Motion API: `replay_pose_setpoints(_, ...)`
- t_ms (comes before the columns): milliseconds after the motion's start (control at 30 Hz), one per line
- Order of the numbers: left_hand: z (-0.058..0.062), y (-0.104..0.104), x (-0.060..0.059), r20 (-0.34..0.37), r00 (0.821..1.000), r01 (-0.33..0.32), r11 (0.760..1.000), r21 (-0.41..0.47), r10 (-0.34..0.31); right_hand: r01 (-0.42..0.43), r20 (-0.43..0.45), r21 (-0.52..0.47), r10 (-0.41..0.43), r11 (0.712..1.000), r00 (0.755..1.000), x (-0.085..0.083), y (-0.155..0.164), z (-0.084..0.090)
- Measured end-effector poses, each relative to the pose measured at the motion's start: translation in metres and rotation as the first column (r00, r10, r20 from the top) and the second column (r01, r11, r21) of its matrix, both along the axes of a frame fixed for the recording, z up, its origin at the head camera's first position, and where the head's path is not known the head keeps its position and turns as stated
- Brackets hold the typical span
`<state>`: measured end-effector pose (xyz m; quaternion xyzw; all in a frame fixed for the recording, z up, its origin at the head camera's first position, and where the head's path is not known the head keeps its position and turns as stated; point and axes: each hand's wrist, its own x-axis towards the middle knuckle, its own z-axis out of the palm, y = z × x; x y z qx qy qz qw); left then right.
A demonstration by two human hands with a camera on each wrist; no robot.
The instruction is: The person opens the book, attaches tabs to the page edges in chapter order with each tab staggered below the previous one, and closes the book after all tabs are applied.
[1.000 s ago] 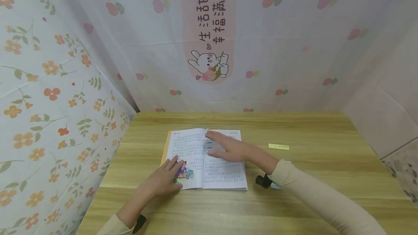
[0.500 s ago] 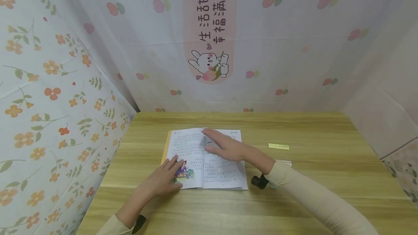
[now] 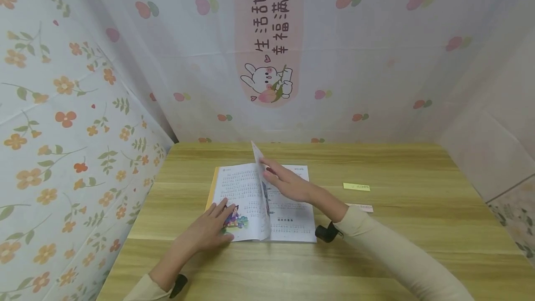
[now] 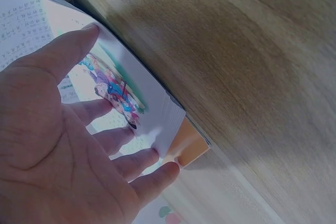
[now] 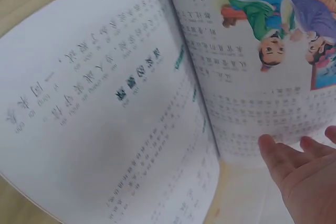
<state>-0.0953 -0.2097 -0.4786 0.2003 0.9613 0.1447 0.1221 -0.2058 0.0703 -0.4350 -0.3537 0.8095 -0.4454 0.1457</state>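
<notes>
An open book with printed text lies on the wooden table, an orange cover edge showing at its left side. My left hand rests on the left page, its fingers spread over a coloured picture. One page stands nearly upright along the middle of the book. Against its right side are the fingers of my right hand, extended and slightly bent. In the right wrist view this raised page carries a colour illustration, and the right hand's fingertips touch its edge. Right of it lies a text page.
To the right of the book lie a yellow paper strip and a whitish strip, partly covered by the right sleeve. Black wrist cameras sit under both wrists. A printed curtain hangs behind the table.
The right hand has moved slightly left and raised a page from the right side to nearly upright. More of the whitish strip shows. The left hand has stayed in place.
</notes>
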Motion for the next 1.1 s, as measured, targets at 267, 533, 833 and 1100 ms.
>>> replay_pose_setpoints(267, 0.005, -0.001, 0.000, 0.014, 1.000, -0.001, 1.000, 0.018, 0.001, -0.037, -0.018, 0.050, 0.038, 0.998, 0.999, 0.004, -0.008, -0.010)
replay_pose_setpoints(533, 0.007, -0.008, 0.002, 0.034, 0.999, -0.029, 0.999, 0.034, 0.028, -0.077, -0.057, 0.052, 0.080, 0.996, 0.995, 0.010, -0.019, -0.019)
replay_pose_setpoints(833, 0.008, -0.031, 0.003, 0.047, 0.997, -0.063, 0.998, 0.018, 0.062, -0.032, -0.104, 0.157, 0.049, 0.987, 0.993, 0.013, -0.030, -0.030)
replay_pose_setpoints(1100, 0.015, -0.055, 0.006, 0.025, 0.996, -0.088, 0.992, 0.086, 0.086, -0.053, -0.112, 0.231, 0.081, 0.972, 0.990, 0.018, -0.039, -0.041)
